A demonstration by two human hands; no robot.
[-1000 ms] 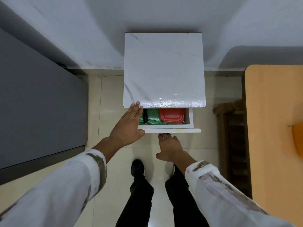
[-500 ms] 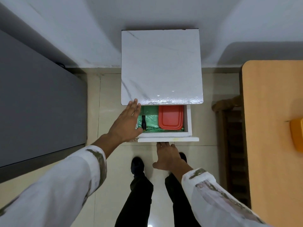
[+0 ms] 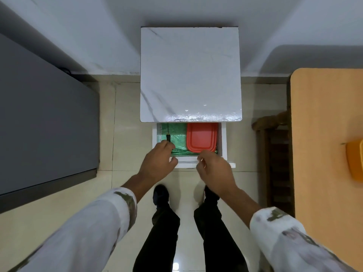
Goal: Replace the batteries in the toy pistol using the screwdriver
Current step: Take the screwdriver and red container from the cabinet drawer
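Observation:
A screwdriver [image 3: 168, 137] with a black handle lies on the green liner [image 3: 176, 132] at the left of the pulled-out white drawer [image 3: 223, 140]. My left hand [image 3: 157, 163] reaches into the drawer. Its curled fingertips rest on the near end of the handle, while the thumb stays apart at the drawer's front. My right hand [image 3: 215, 173] hovers over the drawer's front lip, loosely curled and holding nothing. A red lidded container [image 3: 202, 137] fills the right of the drawer. No toy pistol or batteries are in sight.
The drawer belongs to a white marble-topped cabinet [image 3: 190, 75] against the wall. A grey unit [image 3: 39, 124] stands on the left. On the right is a wooden table [image 3: 324, 134] with an orange object [image 3: 355, 160], and a wooden chair [image 3: 275, 154] beside it. My feet stand on tiled floor.
The drawer has slid further out. My left hand dropped from the cabinet's edge into the drawer onto the screwdriver. My right hand rose from under the drawer front to above its lip.

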